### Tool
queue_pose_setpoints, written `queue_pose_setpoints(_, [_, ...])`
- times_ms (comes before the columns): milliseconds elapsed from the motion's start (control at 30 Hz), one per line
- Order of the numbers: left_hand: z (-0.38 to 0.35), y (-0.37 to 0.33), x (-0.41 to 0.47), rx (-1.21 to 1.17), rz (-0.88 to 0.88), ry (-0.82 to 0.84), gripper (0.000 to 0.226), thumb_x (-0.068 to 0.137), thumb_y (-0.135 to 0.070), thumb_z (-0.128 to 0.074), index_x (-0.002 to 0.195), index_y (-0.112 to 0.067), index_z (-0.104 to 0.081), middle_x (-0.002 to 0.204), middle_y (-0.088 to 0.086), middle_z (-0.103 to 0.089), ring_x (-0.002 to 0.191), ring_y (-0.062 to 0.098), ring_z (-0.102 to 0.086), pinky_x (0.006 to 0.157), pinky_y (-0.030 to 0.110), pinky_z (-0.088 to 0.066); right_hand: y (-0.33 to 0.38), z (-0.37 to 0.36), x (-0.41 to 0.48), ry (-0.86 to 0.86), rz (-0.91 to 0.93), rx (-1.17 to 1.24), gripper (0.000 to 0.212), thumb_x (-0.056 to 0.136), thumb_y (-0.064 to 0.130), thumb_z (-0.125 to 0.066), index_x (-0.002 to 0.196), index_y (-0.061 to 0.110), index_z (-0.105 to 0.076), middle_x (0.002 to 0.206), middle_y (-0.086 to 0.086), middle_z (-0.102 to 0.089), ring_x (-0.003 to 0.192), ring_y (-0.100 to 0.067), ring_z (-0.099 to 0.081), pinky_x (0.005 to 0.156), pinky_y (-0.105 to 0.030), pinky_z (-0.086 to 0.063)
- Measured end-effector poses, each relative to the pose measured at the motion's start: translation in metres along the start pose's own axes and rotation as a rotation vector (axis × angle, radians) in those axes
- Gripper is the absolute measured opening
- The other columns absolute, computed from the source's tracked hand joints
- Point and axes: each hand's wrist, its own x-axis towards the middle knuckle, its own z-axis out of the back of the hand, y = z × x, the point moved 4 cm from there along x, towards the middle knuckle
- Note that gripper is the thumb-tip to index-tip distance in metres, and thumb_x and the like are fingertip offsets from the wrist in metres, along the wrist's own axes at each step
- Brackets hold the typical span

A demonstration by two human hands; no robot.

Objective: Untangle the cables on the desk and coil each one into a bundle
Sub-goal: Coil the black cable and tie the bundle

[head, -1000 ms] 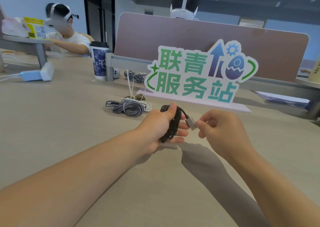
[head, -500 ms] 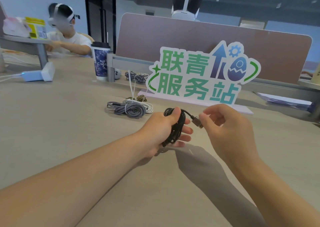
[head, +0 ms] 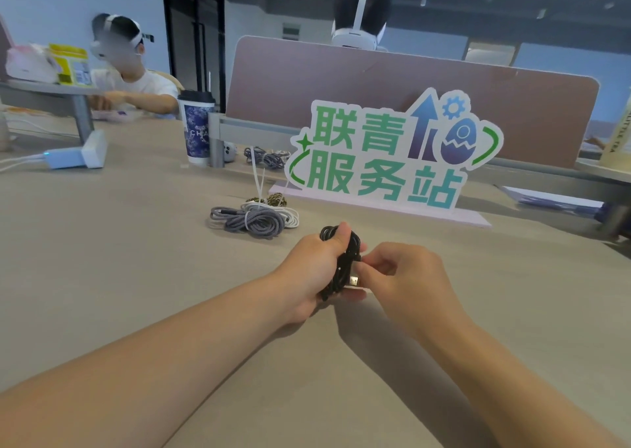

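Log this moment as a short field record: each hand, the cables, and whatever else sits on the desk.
left hand: grips the coiled black cable, thumb over the top of the loops
right hand: pinches the cable's silver metal plug, close beside the coil
coiled on desk: grey braided cable bundle and white cable bundle, next to each other
surface: beige desk
behind: green-lettered standing sign; blue patterned paper cup with black lid
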Motion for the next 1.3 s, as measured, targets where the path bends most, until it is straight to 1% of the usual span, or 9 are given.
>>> queue_pose_setpoints(133, [0.003, -0.001, 0.000, 0.076, -0.008, -0.022, 0.041, 0.096, -0.044, -0.044, 0.098, -0.007, -0.062, 0.089, 0.016, -0.065, 0.074, 0.025, -0.063, 0.056, 0.033, -0.058, 0.002, -0.008, -0.002, 0.120, 0.105, -0.234, 0.021, 0.085, 0.024, -0.059, 0.071, 0.014, -0.071, 0.048, 0.005, -0.056, 0.052, -0.013, -0.048, 0.049, -0.020, -0.033])
queue_pose_setpoints(300, [-0.006, -0.004, -0.002, 0.167, 0.008, 0.034, 0.049, 0.092, -0.058, -0.037, 0.098, -0.012, -0.054, 0.066, 0.007, -0.062, 0.048, 0.017, -0.053, 0.042, 0.023, -0.043, 0.003, 0.016, 0.004, -0.176, 0.051, 0.001, 0.019, 0.092, 0.025, -0.053, 0.080, 0.024, -0.068, 0.070, 0.009, -0.065, 0.067, -0.008, -0.056, 0.060, -0.018, -0.041])
queue_pose_setpoints(467, [-0.023, 0.008, -0.010, 0.223, 0.099, 0.307, 0.072, 0.078, -0.078, -0.019, 0.096, -0.021, -0.058, 0.054, 0.002, -0.049, 0.043, 0.013, -0.039, 0.040, 0.020, -0.029, -0.005, -0.003, 0.002, 0.133, -0.099, -0.024, 0.036, 0.097, 0.041, -0.038, 0.085, 0.016, -0.061, 0.057, 0.003, -0.061, 0.050, -0.003, -0.056, 0.053, -0.017, -0.040])
queue_pose_setpoints(600, [-0.022, 0.009, -0.007, 0.295, 0.130, 0.238, 0.088, 0.075, -0.083, -0.016, 0.110, -0.012, -0.055, 0.047, -0.001, -0.042, 0.039, 0.011, -0.030, 0.037, 0.016, -0.022, -0.005, -0.003, 0.006, 0.103, -0.088, -0.047, 0.042, 0.096, 0.038, -0.042, 0.083, 0.004, -0.064, 0.071, -0.008, -0.065, 0.069, -0.020, -0.059, 0.066, -0.033, -0.045])
queue_pose_setpoints(700, [-0.024, 0.010, -0.006, 0.323, 0.150, 0.221, 0.078, 0.072, -0.086, -0.024, 0.087, -0.017, -0.056, 0.047, -0.003, -0.040, 0.039, 0.009, -0.028, 0.037, 0.016, -0.021, -0.009, -0.001, 0.007, 0.115, -0.157, 0.068, 0.044, 0.093, 0.035, -0.047, 0.080, -0.005, -0.061, 0.065, -0.013, -0.057, 0.063, -0.020, -0.050, 0.062, -0.033, -0.040])
queue_pose_setpoints(833, [-0.027, 0.007, -0.005, 0.270, 0.150, 0.425, 0.060, 0.069, -0.065, -0.054, 0.104, -0.016, -0.054, 0.057, 0.000, -0.050, 0.045, 0.009, -0.044, 0.038, 0.017, -0.034, -0.017, 0.001, 0.007, 0.151, -0.247, 0.230, 0.035, 0.096, 0.031, -0.048, 0.078, 0.006, -0.065, 0.063, -0.014, -0.064, 0.054, -0.014, -0.054, 0.055, -0.021, -0.047])
queue_pose_setpoints(967, [-0.022, 0.003, -0.015, 0.288, 0.241, 0.632, 0.023, 0.079, -0.028, -0.060, 0.093, -0.010, -0.057, 0.070, 0.002, -0.060, 0.059, 0.010, -0.058, 0.049, 0.017, -0.047, -0.023, -0.001, 0.003, 0.278, -0.270, 0.365, 0.030, 0.097, 0.030, -0.049, 0.085, 0.011, -0.070, 0.060, -0.001, -0.063, 0.047, -0.008, -0.049, 0.044, -0.014, -0.038])
queue_pose_setpoints(1133, [-0.023, 0.001, -0.013, 0.436, 0.159, 0.545, 0.012, 0.087, -0.002, -0.057, 0.096, -0.008, -0.061, 0.070, 0.005, -0.063, 0.058, 0.014, -0.061, 0.049, 0.019, -0.049, -0.023, 0.005, 0.005, 0.221, -0.278, 0.418, 0.028, 0.097, 0.023, -0.050, 0.086, 0.007, -0.069, 0.052, 0.005, -0.057, 0.036, 0.002, -0.047, 0.037, -0.008, -0.034])
queue_pose_setpoints(1300, [-0.025, -0.004, -0.005, 0.655, -0.162, 0.268, 0.010, 0.081, -0.014, -0.068, 0.072, -0.017, -0.069, 0.071, 0.009, -0.068, 0.060, 0.018, -0.058, 0.056, 0.027, -0.046, -0.028, 0.015, 0.011, 0.039, -0.229, 0.371, 0.030, 0.096, 0.025, -0.050, 0.078, 0.008, -0.068, 0.062, -0.003, -0.060, 0.045, -0.005, -0.048, 0.050, -0.018, -0.043])
